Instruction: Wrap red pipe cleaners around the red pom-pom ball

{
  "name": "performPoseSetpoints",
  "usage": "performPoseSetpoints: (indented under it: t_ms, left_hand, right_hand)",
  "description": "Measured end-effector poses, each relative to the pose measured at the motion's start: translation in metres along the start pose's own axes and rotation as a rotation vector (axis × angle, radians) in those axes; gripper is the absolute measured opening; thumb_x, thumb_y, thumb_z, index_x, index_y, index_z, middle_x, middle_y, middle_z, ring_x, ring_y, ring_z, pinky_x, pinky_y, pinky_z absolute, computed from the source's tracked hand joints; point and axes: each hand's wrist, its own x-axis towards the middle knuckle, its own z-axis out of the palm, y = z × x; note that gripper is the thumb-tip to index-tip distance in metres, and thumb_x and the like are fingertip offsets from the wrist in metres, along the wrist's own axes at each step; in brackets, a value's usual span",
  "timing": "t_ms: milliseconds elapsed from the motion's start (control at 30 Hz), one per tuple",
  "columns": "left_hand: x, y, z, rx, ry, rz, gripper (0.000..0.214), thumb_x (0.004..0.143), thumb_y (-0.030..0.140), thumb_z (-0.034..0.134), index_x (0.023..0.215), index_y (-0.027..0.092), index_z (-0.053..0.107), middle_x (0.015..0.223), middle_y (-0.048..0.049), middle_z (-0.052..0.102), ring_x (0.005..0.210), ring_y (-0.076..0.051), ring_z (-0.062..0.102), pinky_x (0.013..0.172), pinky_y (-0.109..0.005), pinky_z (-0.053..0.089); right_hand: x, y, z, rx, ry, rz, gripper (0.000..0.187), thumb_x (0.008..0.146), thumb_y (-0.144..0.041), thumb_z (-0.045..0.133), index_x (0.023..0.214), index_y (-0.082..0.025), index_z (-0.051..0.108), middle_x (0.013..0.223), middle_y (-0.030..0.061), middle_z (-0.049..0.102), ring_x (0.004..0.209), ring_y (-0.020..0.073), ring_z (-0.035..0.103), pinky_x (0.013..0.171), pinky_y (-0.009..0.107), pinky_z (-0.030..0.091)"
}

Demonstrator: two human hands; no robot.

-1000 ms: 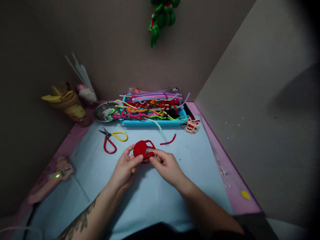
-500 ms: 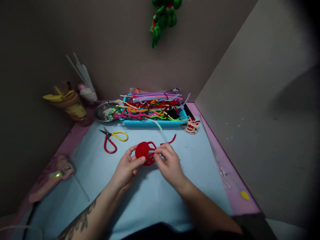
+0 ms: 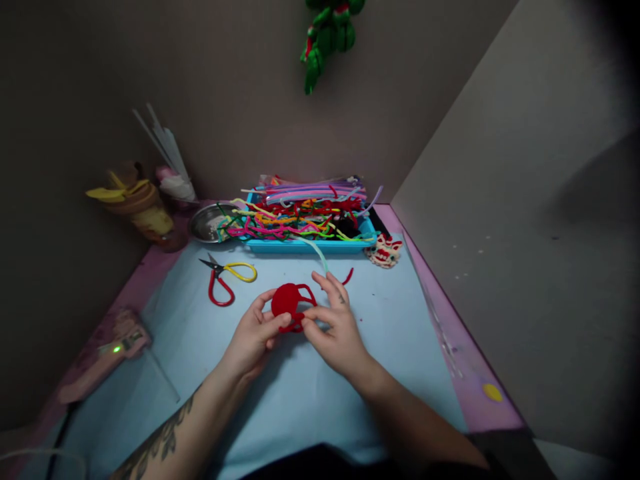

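A red pipe-cleaner piece (image 3: 287, 299), with a solid round part and open loops on its right side, is held above the blue-covered table. My left hand (image 3: 256, 331) grips the round part from the left, thumb in front and fingers behind. My right hand (image 3: 334, 328) pinches a lower loop between thumb and index finger, its other fingers raised. Just behind that hand lies a short red pipe cleaner (image 3: 349, 275), partly hidden by the fingers. Scissors (image 3: 218, 272) with one red and one yellow handle lie spread apart to the left.
A blue tray (image 3: 310, 247) heaped with colourful pipe cleaners stands at the back. Left of it is a metal bowl (image 3: 203, 227). A pink glue gun (image 3: 107, 363) with a green light lies at the left edge. A lion-like face piece (image 3: 384, 252) sits right of the tray.
My right hand has shifted its pinch from the middle of the loops down to a lower loop, and its outer fingers have lifted. My left hand keeps its hold.
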Motion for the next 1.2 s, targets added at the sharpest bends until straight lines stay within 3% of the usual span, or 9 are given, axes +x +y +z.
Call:
performPoseSetpoints:
  t_ms: [167,333,533,700,833,1000,1200]
  left_hand:
    - [0.001,-0.002,0.000,0.054,0.090,0.107,0.072,0.058,0.029,0.085,0.115,0.016,0.044,0.061,0.0021,0.066,0.033,-0.001,0.036,0.034,-0.012,0.021]
    - [-0.003,-0.005,0.004,0.123,0.158,0.201,0.073,0.058,0.028,0.084,0.117,0.020,0.041,0.078,-0.0047,0.073,0.053,-0.014,0.064,0.041,-0.016,0.040]
    - [-0.006,-0.006,0.005,0.187,0.196,0.254,0.071,0.059,0.029,0.084,0.116,0.020,0.042,0.076,-0.0024,0.074,0.037,-0.006,0.049,0.034,-0.014,0.035]
    - [-0.001,-0.005,0.002,0.132,0.213,0.229,0.070,0.060,0.029,0.083,0.116,0.019,0.043,0.075,-0.0028,0.073,0.041,-0.007,0.051,0.033,-0.013,0.033]
    - [0.001,-0.006,0.002,0.055,0.212,0.224,0.066,0.060,0.026,0.083,0.113,0.018,0.044,0.065,0.0021,0.069,0.037,-0.004,0.044,0.034,-0.011,0.028]
    - [0.000,-0.007,0.004,0.025,0.195,0.203,0.065,0.060,0.024,0.083,0.112,0.018,0.044,0.059,0.0061,0.064,0.036,-0.002,0.040,0.034,-0.011,0.027]
    - [-0.001,-0.008,0.005,0.036,0.200,0.200,0.066,0.059,0.024,0.083,0.111,0.017,0.044,0.057,0.0069,0.062,0.036,-0.002,0.039,0.035,-0.011,0.027]
  right_hand:
    - [-0.002,-0.002,-0.001,-0.102,-0.083,-0.078,0.012,0.083,-0.024,0.061,0.090,-0.022,0.070,0.148,0.0110,0.037,0.142,0.0325,0.020,0.110,0.057,0.029]
    - [-0.006,-0.005,0.008,-0.169,-0.128,-0.076,0.038,0.074,-0.049,0.071,0.098,-0.020,0.068,0.148,0.0146,0.035,0.141,0.0381,0.017,0.109,0.058,0.031]
    - [-0.007,-0.004,0.012,-0.209,-0.076,-0.086,0.022,0.092,-0.027,0.048,0.100,-0.022,0.068,0.142,0.0096,0.042,0.139,0.0311,0.025,0.110,0.053,0.033]
    - [-0.009,-0.002,0.014,-0.243,0.036,-0.184,0.029,0.084,-0.034,0.063,0.108,-0.017,0.061,0.133,0.0151,0.045,0.130,0.0326,0.035,0.106,0.052,0.039]
    - [-0.010,-0.004,0.014,-0.242,0.134,-0.245,0.023,0.083,-0.027,0.065,0.104,-0.019,0.062,0.106,0.0107,0.052,0.105,0.0260,0.049,0.094,0.046,0.047]
    - [-0.010,-0.006,0.015,-0.199,0.105,-0.326,0.020,0.085,-0.019,0.061,0.105,-0.021,0.063,0.088,0.0059,0.055,0.085,0.0208,0.050,0.079,0.039,0.049]
    - [-0.011,-0.006,0.018,-0.020,0.014,-0.312,0.015,0.086,-0.011,0.053,0.095,-0.020,0.060,0.090,0.0055,0.062,0.085,0.0191,0.054,0.078,0.036,0.049]
